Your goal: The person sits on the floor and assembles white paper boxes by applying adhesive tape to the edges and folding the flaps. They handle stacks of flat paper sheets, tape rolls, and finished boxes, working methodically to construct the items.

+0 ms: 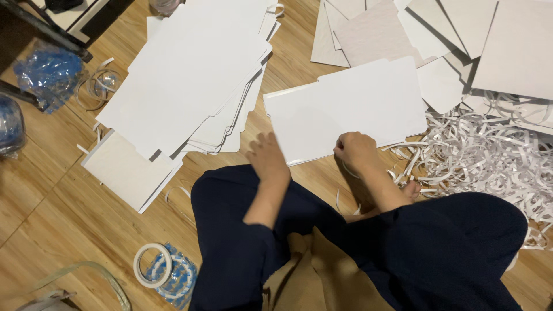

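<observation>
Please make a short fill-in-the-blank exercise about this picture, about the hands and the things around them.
1. Both hands, the left hand and the right hand, rest on a white ____.
2. The floor is made of ____.
3. The pile of paper strips lies on the person's ____ side.
4. The roll of tape is ____ in colour.

Missing words: card; wood; right; white

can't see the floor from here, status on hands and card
Left hand and right hand both pressing white card near edge. Paper strips heaped just right.
</observation>
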